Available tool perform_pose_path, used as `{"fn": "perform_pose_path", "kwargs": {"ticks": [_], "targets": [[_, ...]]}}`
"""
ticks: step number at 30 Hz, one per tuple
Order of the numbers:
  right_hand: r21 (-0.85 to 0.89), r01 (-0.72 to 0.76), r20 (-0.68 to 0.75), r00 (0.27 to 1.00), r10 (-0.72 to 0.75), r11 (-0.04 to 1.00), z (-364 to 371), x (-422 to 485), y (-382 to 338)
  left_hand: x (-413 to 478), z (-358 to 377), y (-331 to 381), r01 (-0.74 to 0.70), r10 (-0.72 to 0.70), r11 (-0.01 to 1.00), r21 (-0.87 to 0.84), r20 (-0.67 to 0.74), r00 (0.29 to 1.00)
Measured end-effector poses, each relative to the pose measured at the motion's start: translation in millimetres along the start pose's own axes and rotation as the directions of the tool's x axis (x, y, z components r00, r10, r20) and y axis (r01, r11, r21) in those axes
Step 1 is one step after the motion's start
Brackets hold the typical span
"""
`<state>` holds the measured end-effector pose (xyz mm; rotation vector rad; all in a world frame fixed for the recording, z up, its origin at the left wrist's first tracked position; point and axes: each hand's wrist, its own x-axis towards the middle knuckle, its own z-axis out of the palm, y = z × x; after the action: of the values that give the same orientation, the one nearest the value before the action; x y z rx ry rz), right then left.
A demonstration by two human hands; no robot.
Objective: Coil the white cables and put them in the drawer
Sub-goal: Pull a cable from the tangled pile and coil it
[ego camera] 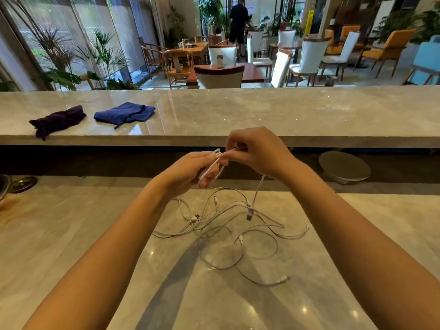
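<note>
Both my hands are raised above the marble counter (71, 234). My left hand (190, 172) grips a small coil of white cable (213, 166). My right hand (252, 151) pinches the same cable just above the coil. The cable's free tail hangs down from my right hand to a USB plug (249, 214). A tangle of several loose white cables (226, 234) lies spread on the counter beneath my hands. No drawer is in view.
A higher marble ledge (262, 115) runs across behind my hands, with a purple cloth (57, 121) and a blue cloth (125, 114) on its left part. A grey round dish (344, 166) sits below the ledge at right. A metal object (14, 184) is at the left edge.
</note>
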<state>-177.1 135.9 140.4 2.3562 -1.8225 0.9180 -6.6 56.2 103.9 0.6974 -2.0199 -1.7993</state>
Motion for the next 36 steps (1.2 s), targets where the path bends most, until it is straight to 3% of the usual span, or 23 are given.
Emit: {"fn": "perform_pose_path", "kwargs": {"ticks": [4, 9, 13, 16, 19, 21, 23, 26, 29, 32, 33, 36], "targets": [[0.066, -0.029, 0.024, 0.999, 0.027, 0.997, 7, 3, 15, -2, -8, -2, 0.034, -0.007, 0.984, -0.177, 0.152, 0.988], [0.184, -0.010, 0.004, 1.000, 0.010, 0.983, 12, 2, 17, 2, -10, -3, 0.020, 0.018, 0.955, -0.295, 0.123, 0.992], [0.241, -0.079, -0.033, 0.995, 0.089, 0.967, 13, 6, 20, 7, -6, -5, 0.110, 0.056, 0.823, -0.557, 0.272, 0.961], [0.364, -0.207, 0.119, 0.977, 0.175, 0.908, 16, 4, 20, 12, -6, -10, 0.163, 0.084, 0.729, -0.665, 0.323, 0.943], [0.560, -0.387, 0.359, 0.910, 0.207, 0.733, 19, -7, 19, 13, -7, -14, 0.199, 0.134, 0.640, -0.742, 0.363, 0.922], [0.632, -0.429, 0.405, 0.893, 0.197, 0.645, 23, -11, 21, 14, -8, -17, 0.208, 0.127, 0.584, -0.785, 0.341, 0.931], [0.684, -0.462, 0.423, 0.882, 0.210, 0.565, 27, -12, 25, 14, -7, -19, 0.175, 0.072, 0.596, -0.783, 0.269, 0.960], [0.801, -0.500, 0.457, 0.866, 0.202, 0.330, 30, -14, 25, 13, -6, -21, 0.091, 0.029, 0.702, -0.706, 0.155, 0.987], [0.868, -0.467, 0.435, 0.879, 0.193, 0.171, 34, -17, 21, 13, -5, -23, 0.046, 0.005, 0.797, -0.602, 0.083, 0.997], [0.883, -0.468, 0.468, 0.867, 0.170, -0.041, 36, -16, 19, 11, -1, -22, 0.052, -0.030, 0.816, -0.575, 0.048, 0.998], [0.878, -0.478, 0.476, 0.861, 0.179, -0.034, 35, -15, 19, 10, 1, -22, 0.054, -0.037, 0.821, -0.569, 0.042, 0.998], [0.834, -0.522, 0.486, 0.848, 0.212, 0.177, 36, -13, 23, 8, 8, -22, 0.049, -0.039, 0.847, -0.530, 0.029, 0.999]]}}
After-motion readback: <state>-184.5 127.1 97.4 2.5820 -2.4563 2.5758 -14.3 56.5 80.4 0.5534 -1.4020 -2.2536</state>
